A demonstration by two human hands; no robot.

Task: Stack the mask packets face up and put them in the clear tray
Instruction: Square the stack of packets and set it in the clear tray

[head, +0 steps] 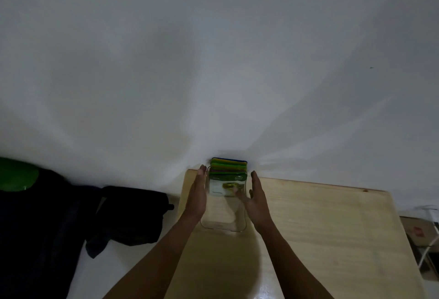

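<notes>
head view — pale wooden table [320, 222] against white wall [213, 61] — both hands open-palmed, flanking clear tray [222, 225] of mask packets [226, 180]

Pale wooden table [320, 222] (against the wall), clear tray [223, 227] on it

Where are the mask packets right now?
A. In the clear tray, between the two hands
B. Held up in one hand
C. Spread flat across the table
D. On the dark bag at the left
A: the packets sit stacked in the far end of the clear tray on the table, with the left hand and right hand open on either side.
</notes>
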